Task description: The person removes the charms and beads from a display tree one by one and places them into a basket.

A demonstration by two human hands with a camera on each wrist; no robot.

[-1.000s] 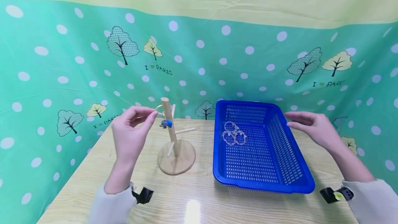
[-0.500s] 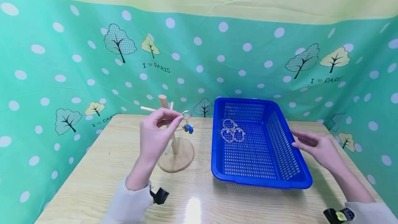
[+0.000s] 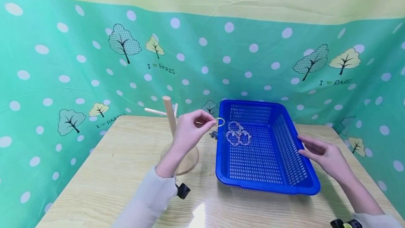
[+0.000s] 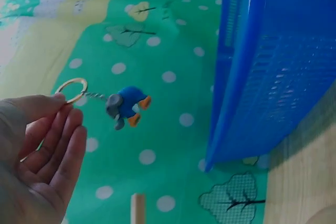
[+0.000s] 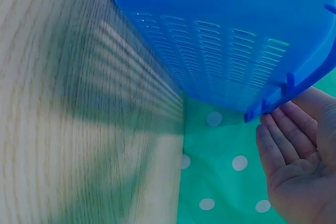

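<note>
My left hand pinches the gold ring of a keychain between thumb and fingertips. A small blue, grey and orange animal figure hangs from the ring by a short chain. In the head view it overlaps the left rim of the blue plastic basket. My right hand is at the basket's right side, fingertips right at the rim. In the right wrist view its fingers are lightly bent beneath the rim. Several clear beaded bracelets lie inside the basket, toward its left side.
A wooden stand with peg arms and a round base stands behind my left forearm, partly hidden. All of it rests on a light wooden table. A green dotted curtain hangs behind.
My left hand has carried the keychain rightward, from beside the stand's post to the basket's left rim. My right hand has slid nearer along the right rim.
</note>
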